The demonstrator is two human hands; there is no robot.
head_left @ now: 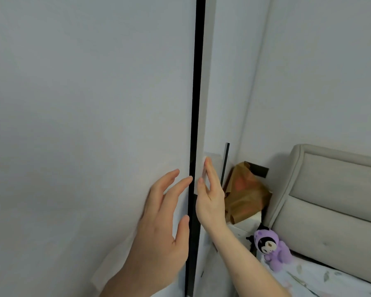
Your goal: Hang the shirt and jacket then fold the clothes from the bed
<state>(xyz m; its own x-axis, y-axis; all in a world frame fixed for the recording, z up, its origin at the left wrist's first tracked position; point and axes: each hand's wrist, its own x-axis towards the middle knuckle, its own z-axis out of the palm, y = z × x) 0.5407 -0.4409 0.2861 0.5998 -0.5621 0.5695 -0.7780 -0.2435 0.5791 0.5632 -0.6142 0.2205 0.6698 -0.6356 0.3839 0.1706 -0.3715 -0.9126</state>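
We are standing right up against a pale wardrobe, and both of our hands are raised at the dark gap [195, 125] between its two doors. Our left hand [161, 230] is spread with the fingers straight and relaxed, holding nothing; its fingertips [187, 180] are reaching the right edge of the left door [84, 114], and the thumb is pointing up along that same edge. Just to the right of it, across the gap, our right hand [210, 200] is lying with straight fingers flat against the narrow edge of the right door [206, 93], pressing on it rather than wrapping around it. The two hands are nearly touching, with only the black gap between them.

Beyond the right hand, a thin dark handle [225, 163] is running upright on the cabinet front. Just past that, a crumpled brown paper bag [244, 196] is sitting on a white bedside surface. Lower and to the right of our right forearm, a purple plush toy [270, 249] is sitting on the bed [321, 279], which is covered with a light leaf-print sheet. Farther right, the padded beige headboard [334, 189] is rising against the wall [319, 71].

We are not seeing the shirt, the jacket or any of the clothes to fold from here.
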